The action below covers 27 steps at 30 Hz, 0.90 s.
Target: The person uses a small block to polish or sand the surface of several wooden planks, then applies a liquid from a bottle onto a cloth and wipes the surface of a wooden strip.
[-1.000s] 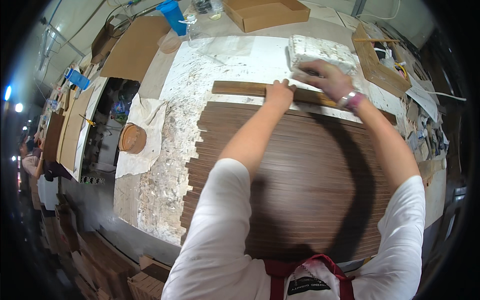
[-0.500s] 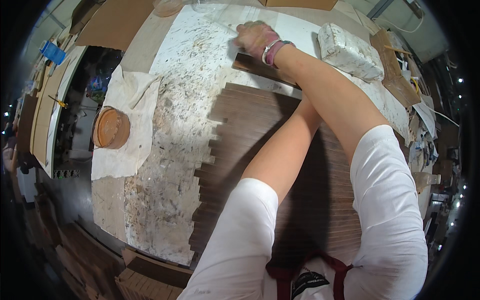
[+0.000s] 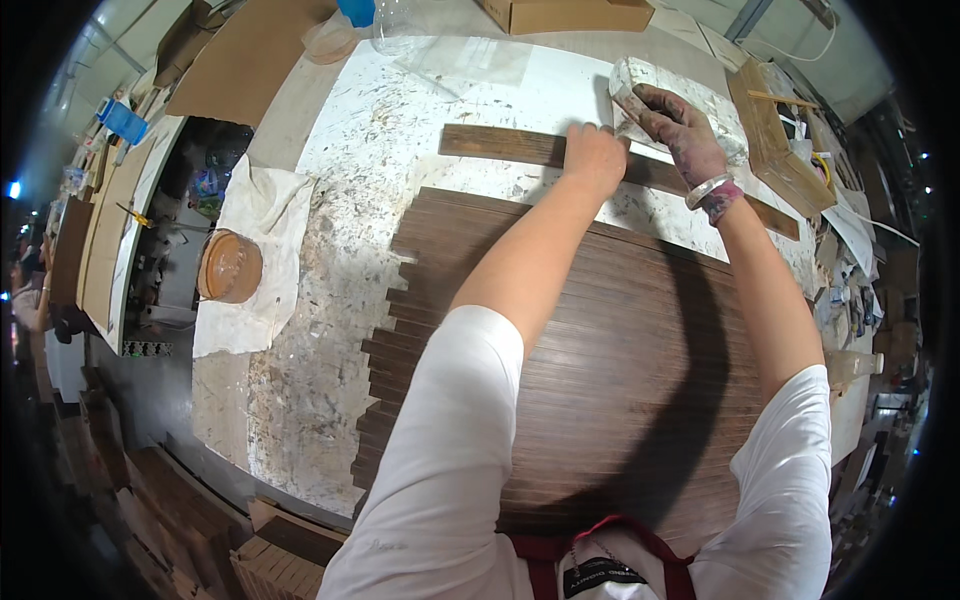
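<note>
A single dark brown wooden plank (image 3: 500, 142) lies crosswise on the white, paint-flecked board, beyond a broad row of dark brown strips (image 3: 600, 330) laid side by side. My left hand (image 3: 597, 160) grips this plank near its middle, fingers bent over it. Above the plank's right part is my right hand (image 3: 688, 132), stained dark and reddish, with a bangle at the wrist. Its fingers are curled together, and what they hold is too unclear to name. Just behind those fingers sits a white wrapped block (image 3: 725, 115), stained brown at its edges.
An orange-brown tub (image 3: 232, 268) stands on a whitish cloth (image 3: 270, 200) at the left. Clear plastic containers (image 3: 400, 28) and a cardboard box (image 3: 575, 15) are at the far edge. A wooden tray of small items (image 3: 775, 140) borders the right side.
My right hand has swung from the far left across to the right, uncrossing my arms. My left hand, hidden before, now shows on the plank, and more of the plank is visible.
</note>
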Each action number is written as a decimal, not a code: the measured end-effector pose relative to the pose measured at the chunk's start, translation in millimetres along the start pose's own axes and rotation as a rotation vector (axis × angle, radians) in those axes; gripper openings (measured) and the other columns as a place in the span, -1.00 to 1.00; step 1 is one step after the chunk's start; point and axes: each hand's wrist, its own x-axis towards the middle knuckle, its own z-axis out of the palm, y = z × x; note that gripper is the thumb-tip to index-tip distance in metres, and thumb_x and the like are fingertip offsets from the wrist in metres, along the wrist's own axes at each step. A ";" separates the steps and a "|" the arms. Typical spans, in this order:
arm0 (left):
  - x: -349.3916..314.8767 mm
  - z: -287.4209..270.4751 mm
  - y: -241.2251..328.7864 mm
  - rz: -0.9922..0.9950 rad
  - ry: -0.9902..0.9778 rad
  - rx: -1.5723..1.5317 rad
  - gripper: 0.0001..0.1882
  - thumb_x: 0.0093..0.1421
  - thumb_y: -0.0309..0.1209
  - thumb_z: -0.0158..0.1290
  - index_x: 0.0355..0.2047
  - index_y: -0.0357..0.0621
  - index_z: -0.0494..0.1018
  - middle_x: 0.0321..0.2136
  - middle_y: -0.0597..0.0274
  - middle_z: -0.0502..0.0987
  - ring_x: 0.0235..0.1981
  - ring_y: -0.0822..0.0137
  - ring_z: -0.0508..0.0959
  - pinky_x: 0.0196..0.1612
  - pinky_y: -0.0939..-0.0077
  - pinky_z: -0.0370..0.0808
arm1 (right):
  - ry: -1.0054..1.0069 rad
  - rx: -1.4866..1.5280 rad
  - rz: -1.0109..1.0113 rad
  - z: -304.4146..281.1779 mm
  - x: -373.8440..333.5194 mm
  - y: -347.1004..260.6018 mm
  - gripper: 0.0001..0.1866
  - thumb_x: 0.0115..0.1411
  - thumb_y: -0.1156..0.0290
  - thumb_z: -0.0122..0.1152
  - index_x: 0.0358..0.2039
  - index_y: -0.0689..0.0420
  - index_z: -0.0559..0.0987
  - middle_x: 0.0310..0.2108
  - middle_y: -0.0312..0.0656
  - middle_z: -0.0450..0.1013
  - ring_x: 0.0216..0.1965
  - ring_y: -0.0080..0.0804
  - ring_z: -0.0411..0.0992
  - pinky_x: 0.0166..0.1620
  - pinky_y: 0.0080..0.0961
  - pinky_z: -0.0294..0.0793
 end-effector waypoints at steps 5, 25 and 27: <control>-6.4 29.4 1.4 0.032 0.039 -0.215 -0.70 0.23 -0.27 -0.03 -0.06 -0.04 0.43 0.01 0.11 0.40 0.02 0.15 0.41 0.05 0.13 0.32 | -0.038 -0.292 0.025 40.1 -5.2 -5.4 -0.60 0.19 0.30 0.26 0.03 0.11 0.51 -0.01 -0.23 0.44 0.01 -0.41 0.39 0.11 -0.52 0.35; -21.0 4.1 6.2 0.015 -0.223 -0.261 -0.62 0.18 -0.22 -0.04 0.01 0.03 0.41 -0.02 0.12 0.48 -0.02 0.08 0.47 0.01 0.19 0.41 | -0.031 -0.952 -0.489 24.0 -12.8 21.2 -0.68 0.12 0.46 0.16 -0.08 -0.04 0.57 -0.18 -0.16 0.45 -0.11 -0.19 0.44 -0.06 -0.37 0.45; -30.5 -24.0 3.7 0.046 -0.220 -0.174 -0.58 0.03 -0.36 0.16 -0.04 0.07 0.46 -0.07 0.15 0.48 -0.05 0.05 0.48 -0.04 0.12 0.44 | 0.062 -0.850 -0.362 -37.6 -67.5 24.0 -0.65 0.14 0.46 0.17 -0.03 -0.03 0.54 -0.16 -0.17 0.42 -0.09 -0.19 0.42 -0.02 -0.37 0.43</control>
